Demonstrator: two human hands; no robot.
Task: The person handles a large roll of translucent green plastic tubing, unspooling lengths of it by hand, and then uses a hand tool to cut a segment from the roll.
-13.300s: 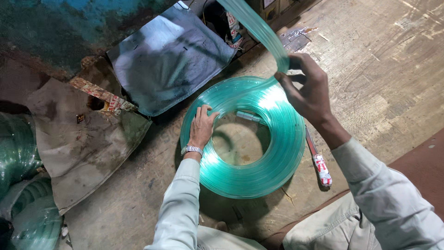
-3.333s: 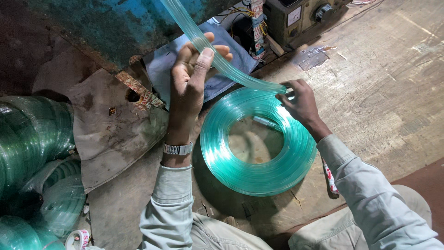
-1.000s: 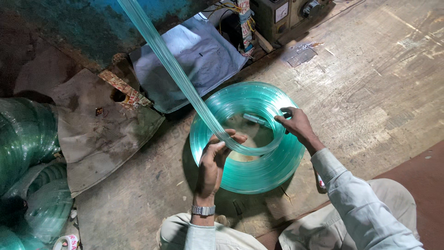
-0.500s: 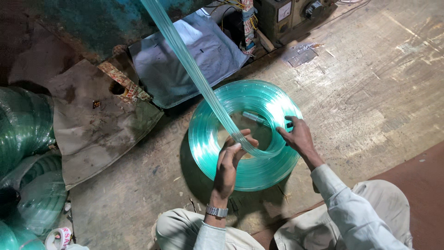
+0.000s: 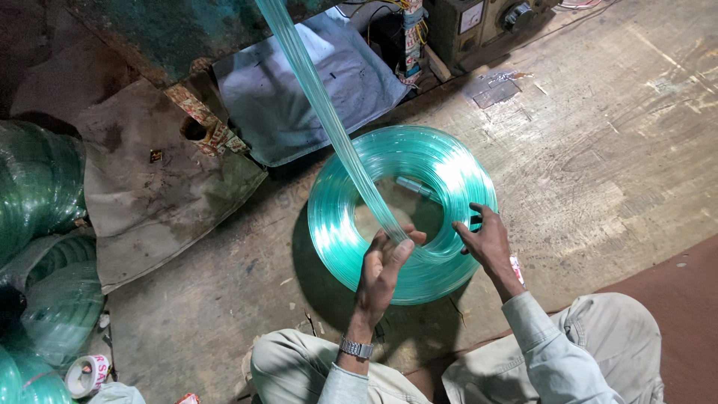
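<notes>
A flat coil of translucent green plastic tubing [image 5: 351, 224] lies on the concrete floor in front of my knees. A loose run of the same green tubing [image 5: 321, 112] slants down from the top of the view to the coil's near inner edge. My left hand [image 5: 385, 269] closes its fingers round that run where it meets the coil. My right hand [image 5: 486, 243] rests with spread fingers on the coil's right rim. A metal watch sits on my left wrist.
Wrapped green coils [image 5: 41, 224] are stacked at the left. A grey sack [image 5: 157, 194] and a pale plastic sheet [image 5: 314, 90] lie behind the coil. A machine box with wires [image 5: 479, 26] stands at the top. A tape roll [image 5: 82, 374] lies at the lower left.
My left hand has come down from holding the tubing high to the coil's near inner edge. The right hand has slid down the coil's right rim.
</notes>
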